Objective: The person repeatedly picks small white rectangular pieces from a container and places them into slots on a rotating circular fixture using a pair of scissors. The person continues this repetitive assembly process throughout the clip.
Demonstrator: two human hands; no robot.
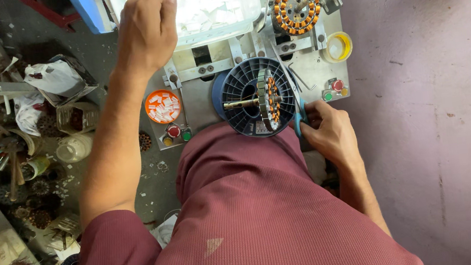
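- Left hand (pixel 146 26) reaches, fingers loosely curled and empty, over the white tray of paper slips (pixel 213 3).
- Right hand (pixel 331 132) pinches the blue scissors (pixel 300 120) beside the dark ribbed plastic spool (pixel 255 97) on the tabletop (pixel 314 69); best kept steady.

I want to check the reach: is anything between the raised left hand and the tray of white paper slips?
Nothing visible: the left hand hovers at the clear tray of white slips, apart from the right hand.

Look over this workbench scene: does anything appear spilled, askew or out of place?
Yes. Small white scraps lie scattered on the dark floor below the metal workstation, as if spilled from the orange dish of white slips. To the left, wound stators sit heaped in clutter rather than stacked.
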